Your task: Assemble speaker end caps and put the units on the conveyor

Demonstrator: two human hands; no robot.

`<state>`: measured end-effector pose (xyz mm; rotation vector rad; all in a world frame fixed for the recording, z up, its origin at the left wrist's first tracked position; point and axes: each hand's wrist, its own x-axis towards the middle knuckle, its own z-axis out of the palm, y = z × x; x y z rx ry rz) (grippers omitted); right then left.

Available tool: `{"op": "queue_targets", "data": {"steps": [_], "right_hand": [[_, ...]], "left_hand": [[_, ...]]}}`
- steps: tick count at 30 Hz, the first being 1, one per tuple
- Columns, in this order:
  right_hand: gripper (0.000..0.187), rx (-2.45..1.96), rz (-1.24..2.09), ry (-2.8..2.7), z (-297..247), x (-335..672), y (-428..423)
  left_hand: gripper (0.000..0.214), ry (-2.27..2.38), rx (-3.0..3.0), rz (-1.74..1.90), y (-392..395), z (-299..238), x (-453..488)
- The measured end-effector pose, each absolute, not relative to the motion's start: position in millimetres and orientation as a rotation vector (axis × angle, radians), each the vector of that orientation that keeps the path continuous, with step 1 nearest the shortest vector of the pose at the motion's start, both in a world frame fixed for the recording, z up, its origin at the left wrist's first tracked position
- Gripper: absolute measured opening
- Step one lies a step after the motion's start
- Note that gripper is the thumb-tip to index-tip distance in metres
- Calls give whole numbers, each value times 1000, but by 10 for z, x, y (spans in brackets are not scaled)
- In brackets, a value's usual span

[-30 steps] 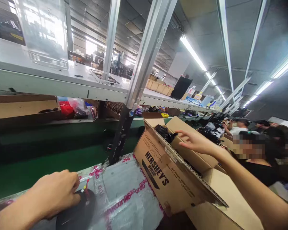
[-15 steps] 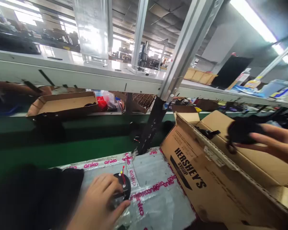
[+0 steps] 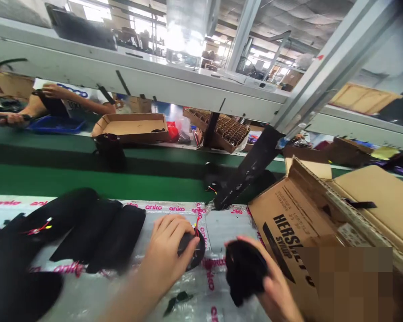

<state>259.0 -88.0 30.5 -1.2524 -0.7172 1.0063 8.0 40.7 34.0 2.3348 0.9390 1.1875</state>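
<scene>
Your left hand was curled over a round black disc, with the fingers spread across its top and a red wire rising from its upper edge. Your right hand was closed around a crumpled black fabric bundle, holding it just beside the disc and over a silver film mat. The mat was printed again and again in pink with the word "aniko" and lay along the near edge of a green conveyor desk.

To the left of your hands lay black padded sleeves, with small red and yellow wire ends showing on one further along. To the right stood an open cardboard box with bold black lettering: you could read "HERS" and "SYRUP", while a blurred patch and your right hand hid the rest.

Across the belt sat a shallow cardboard tray and a brown compartment tray. A co-worker's hand was above a blue tray, under a white shelf.
</scene>
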Motion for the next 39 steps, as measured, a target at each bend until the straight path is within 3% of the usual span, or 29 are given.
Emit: {"op": "queue_targets", "data": {"steps": [2, 7, 13, 17, 25, 39], "right_hand": [[69, -1134, 1162, -468, 126, 2336, -465], [75, -1074, 1283, -433, -20, 1899, 113], [70, -1012, 1191, -485, -143, 1924, -101], [75, -1062, 1042, -935, -174, 2116, -217], [72, -1183, 778, -1574, 277, 2468, -262], [73, -1218, 805, -1603, 260, 2425, -275]], "left_hand": [[12, 923, 2283, 1160, 397, 349, 97], [19, 856, 2152, 1199, 350, 325, 155], [21, 930, 1941, 1154, 325, 365, 224], [17, 966, 1924, 1077, 348, 453, 264], [15, 882, 1962, 1086, 392, 493, 286], [16, 907, 1876, 1090, 400, 446, 278]]}}
